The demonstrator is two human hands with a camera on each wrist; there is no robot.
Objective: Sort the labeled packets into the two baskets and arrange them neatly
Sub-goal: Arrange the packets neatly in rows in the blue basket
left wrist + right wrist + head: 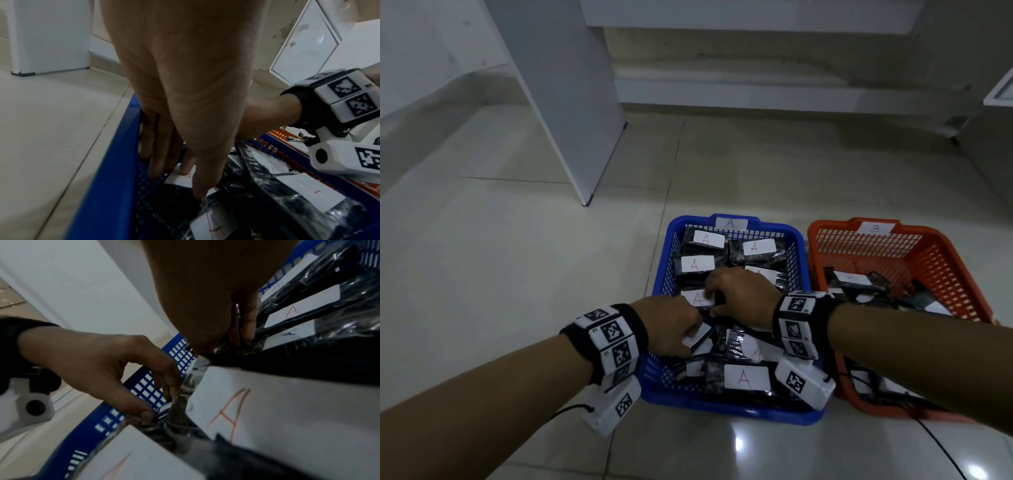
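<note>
The blue basket (732, 409) labelled A holds several black packets with white "A" labels; the back ones lie in neat rows, and the front ones, like this packet (745, 377), lie loosely. Both hands are inside it. My left hand (688, 337) pinches the edge of a packet (701, 337) beside the left wall (107, 178), thumb and fingers curled on it (160, 408). My right hand (712, 301) grips the end of another A packet (697, 298) in the middle, fingertips (245, 331) dug between packets. The orange basket (825, 233) labelled B holds jumbled packets.
Both baskets stand side by side on a pale tiled floor (517, 257). A white furniture panel (571, 120) stands at the back left, and a white cabinet (304, 42) at the right. A thin black cable (941, 448) runs over the floor near the orange basket.
</note>
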